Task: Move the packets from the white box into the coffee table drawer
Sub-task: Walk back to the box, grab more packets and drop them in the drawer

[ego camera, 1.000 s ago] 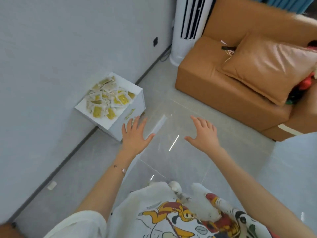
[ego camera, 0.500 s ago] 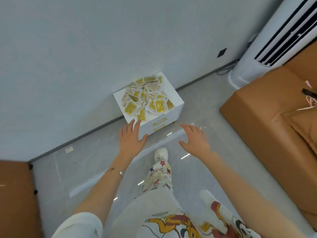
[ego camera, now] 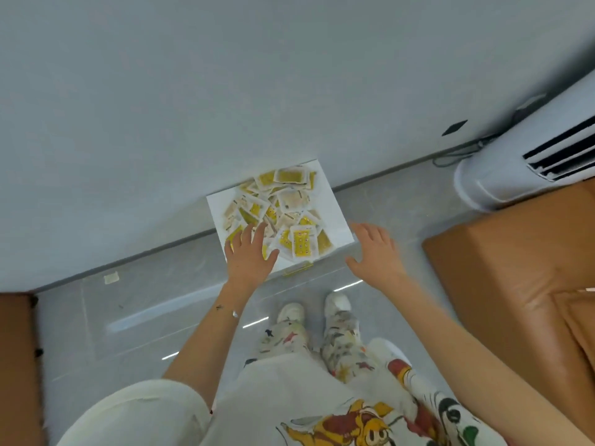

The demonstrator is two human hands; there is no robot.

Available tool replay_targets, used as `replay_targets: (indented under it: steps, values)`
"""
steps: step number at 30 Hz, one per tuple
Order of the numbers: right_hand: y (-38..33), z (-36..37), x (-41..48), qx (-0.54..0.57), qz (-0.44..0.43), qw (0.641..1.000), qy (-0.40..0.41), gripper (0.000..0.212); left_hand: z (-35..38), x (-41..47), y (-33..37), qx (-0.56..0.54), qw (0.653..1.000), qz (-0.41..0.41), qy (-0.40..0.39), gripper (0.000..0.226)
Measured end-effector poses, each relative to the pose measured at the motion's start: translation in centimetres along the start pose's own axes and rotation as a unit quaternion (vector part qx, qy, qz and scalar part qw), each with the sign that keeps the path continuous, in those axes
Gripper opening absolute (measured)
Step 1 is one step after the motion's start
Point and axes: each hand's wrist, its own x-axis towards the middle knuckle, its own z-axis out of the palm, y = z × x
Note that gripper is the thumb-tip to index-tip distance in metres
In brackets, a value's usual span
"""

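A white box (ego camera: pixel 335 217) stands on the floor against the grey wall. Several yellow and white packets (ego camera: pixel 286 214) lie heaped on its top. My left hand (ego camera: pixel 249 255) hovers over the box's near left corner, fingers spread, holding nothing, and it covers some packets. My right hand (ego camera: pixel 375 252) is open just off the box's right edge, also with nothing in it. No coffee table drawer is in view.
A brown sofa (ego camera: pixel 515 284) fills the right side. A white tower fan (ego camera: pixel 528 165) stands by the wall at the right, its cable along the skirting. A brown piece of furniture (ego camera: pixel 16 365) shows at the lower left. My feet (ego camera: pixel 315 310) are on the grey tiles before the box.
The view has swung left and closed in on the white box. Both hands have moved forward; the left one is now over the packets, the right one beside the box.
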Motion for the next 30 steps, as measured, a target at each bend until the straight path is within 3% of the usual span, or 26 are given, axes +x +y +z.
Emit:
replay_targets:
  steps: [4,10,14,18,22,25,27,30]
  values:
    - [-0.7,1.9,8.1,0.006,-0.023,0.997,-0.072,0.077,2.8,3.5,-1.4,-0.007,0.997,-0.07,-0.031,0.07]
    - [-1.4,10.4,21.9,0.057,-0.064,0.99,-0.113,0.077,10.7,11.2,-4.2,-0.104,0.973,-0.204,-0.019,0.072]
    - [-0.4,16.0,31.1,0.095,-0.012,0.99,-0.101,0.076,16.4,15.9,-7.0,-0.143,0.951,-0.271,0.04,0.072]
    - [-0.1,18.7,36.9,0.129,0.053,0.989,-0.044,0.08,19.5,17.7,-9.8,-0.209,0.903,-0.369,0.062,0.071]
    - [-1.3,19.4,41.2,0.215,0.162,0.961,-0.061,0.083,20.3,17.8,-11.6,-0.278,0.88,-0.379,0.06,0.068]
    - [-2.3,19.8,43.5,0.216,0.235,0.947,-0.046,0.084,20.2,17.5,-11.9,-0.268,0.888,-0.367,0.063,0.07]
    - [-2.5,19.9,44.5,0.191,0.25,0.949,-0.038,0.082,19.9,17.8,-12.1,-0.28,0.881,-0.377,0.063,0.072]
    - [-2.7,20.0,45.5,0.164,0.247,0.954,-0.034,0.08,20.0,18.5,-13.1,-0.344,0.839,-0.413,0.079,0.076]
